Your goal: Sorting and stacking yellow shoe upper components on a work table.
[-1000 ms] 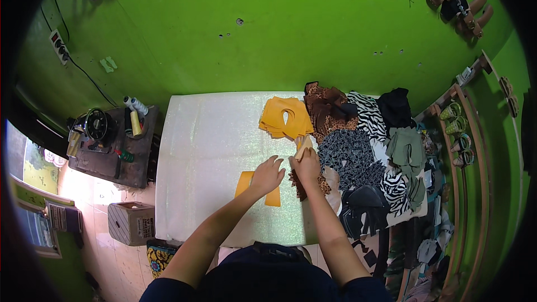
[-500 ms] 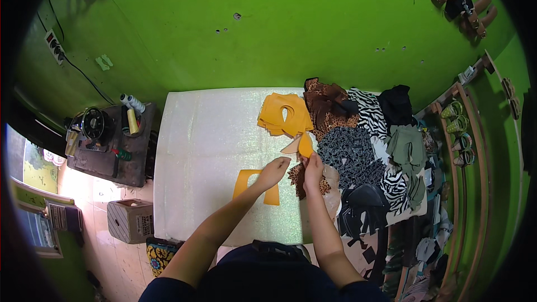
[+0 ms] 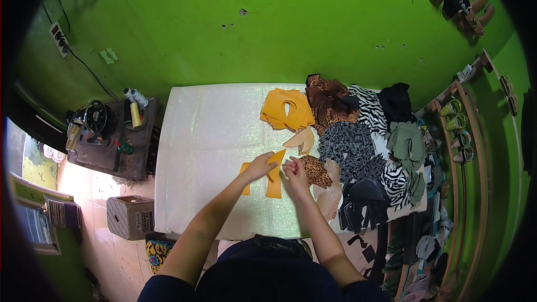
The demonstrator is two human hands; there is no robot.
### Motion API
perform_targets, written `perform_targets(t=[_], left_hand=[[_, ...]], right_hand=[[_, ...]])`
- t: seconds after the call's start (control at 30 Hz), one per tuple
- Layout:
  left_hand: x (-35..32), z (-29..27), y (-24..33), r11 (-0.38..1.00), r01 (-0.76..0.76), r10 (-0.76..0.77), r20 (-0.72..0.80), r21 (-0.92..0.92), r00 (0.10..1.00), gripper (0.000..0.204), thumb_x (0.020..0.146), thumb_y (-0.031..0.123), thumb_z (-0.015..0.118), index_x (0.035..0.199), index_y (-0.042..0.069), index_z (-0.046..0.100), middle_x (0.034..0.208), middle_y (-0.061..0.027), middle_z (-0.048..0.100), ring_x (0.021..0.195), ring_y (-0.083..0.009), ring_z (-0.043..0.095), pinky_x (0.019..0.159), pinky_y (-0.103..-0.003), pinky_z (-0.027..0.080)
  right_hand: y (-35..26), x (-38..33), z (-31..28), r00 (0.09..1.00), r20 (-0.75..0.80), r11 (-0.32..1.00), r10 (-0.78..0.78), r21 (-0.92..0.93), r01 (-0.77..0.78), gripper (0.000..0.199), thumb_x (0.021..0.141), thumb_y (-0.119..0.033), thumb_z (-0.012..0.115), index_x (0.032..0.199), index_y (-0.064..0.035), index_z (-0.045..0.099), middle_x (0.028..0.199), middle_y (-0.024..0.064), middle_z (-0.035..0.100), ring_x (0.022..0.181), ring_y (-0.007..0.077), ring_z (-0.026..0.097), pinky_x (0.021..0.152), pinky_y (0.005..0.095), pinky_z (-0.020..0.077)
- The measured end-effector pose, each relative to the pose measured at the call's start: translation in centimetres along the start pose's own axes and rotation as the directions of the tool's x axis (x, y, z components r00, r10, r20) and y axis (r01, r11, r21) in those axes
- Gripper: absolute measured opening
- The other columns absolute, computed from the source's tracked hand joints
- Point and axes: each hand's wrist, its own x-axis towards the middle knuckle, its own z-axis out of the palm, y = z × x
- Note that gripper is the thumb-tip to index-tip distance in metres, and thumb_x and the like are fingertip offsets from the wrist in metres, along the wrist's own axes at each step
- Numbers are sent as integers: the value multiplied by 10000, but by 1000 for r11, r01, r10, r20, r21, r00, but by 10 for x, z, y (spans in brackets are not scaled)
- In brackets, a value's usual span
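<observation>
"Where does the small yellow piece sit against the fingers?"

"At the left hand. It slants out from the fingertips, its far end leaning right, above the larger yellow piece on the white table."

"And that larger one?"

"Beneath and nearer than the left hand. One strip of it shows left of the wrist, the other right, and the hand and forearm hide the part between."

"How do the left fingers stand?"

"Drawn together, thumb and fingers grasping the small yellow piece by its left edge. The exact pinch is too small to make out."

"The right hand?"

"Just right of the small piece, with a narrow gap between. Its fingers are loosely curled, parted rather than clenched, and they look free of any piece."

"What lies around it?"

"Leopard-print pieces just to its right; I can't tell whether they touch the hand. Tan pieces lie beyond it on the far side, and farther still the stack of yellow pieces. Right of the tan ones spreads a grey patterned pile."
</observation>
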Motion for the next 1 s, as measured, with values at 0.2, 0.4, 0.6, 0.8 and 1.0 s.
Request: perform_targets(t=[0.2, 0.4, 0.6, 0.8, 1.0], left_hand=[[-12, -33, -14, 810, -134, -103, 364, 570, 926, 359, 780, 258, 589, 1055, 34, 533, 985, -168, 595, 909, -327, 566, 782, -374, 444], [-24, -43, -2, 953, 174, -220, 171, 248, 960, 304, 750, 132, 617, 1029, 32, 547, 936, -135, 609, 868, -223, 588, 732, -322, 468], [-40, -53, -33, 984, 133, -123, -92, 117, 988, 304, 727, 32, 612, 1020, 12, 537, 862, -99, 602, 809, -181, 582, 713, -287, 475], [-40, -45, -46, 971, 62, -19, -181, 233, 983, 291, 728, 5, 585, 1015, 6, 538, 874, -131, 582, 800, -224, 577, 727, -304, 471], [-40, -40, -53, 944, 23, 54, -223, 329, 973, 305, 732, 22, 576, 1032, 20, 520, 958, -152, 522, 875, -283, 549, 775, -341, 456]], right_hand=[[-31, 4, 14, 923, 380, 846, 53, -508, 161, 497, 749, -62, 632, 1201, -69, 427, 1004, 68, 510, 876, 134, 493, 774, 253, 421], [-23, 11, 20, 965, 262, 704, 16, -688, 175, 228, 768, -144, 608, 968, -35, 595, 757, 105, 610, 681, 188, 574, 645, 293, 454], [-19, 0, 31, 990, 137, 606, -23, -786, 122, 224, 765, -190, 574, 946, -62, 602, 785, 133, 628, 733, 274, 610, 649, 355, 468], [-8, 0, 38, 993, 100, 399, -64, -910, 117, 228, 773, -231, 566, 935, -73, 589, 784, 113, 629, 729, 278, 608, 647, 380, 475], [-10, 3, 45, 994, 108, 292, -28, -950, 111, 273, 775, -212, 556, 1020, -94, 534, 807, 121, 626, 749, 299, 606, 664, 405, 476]])
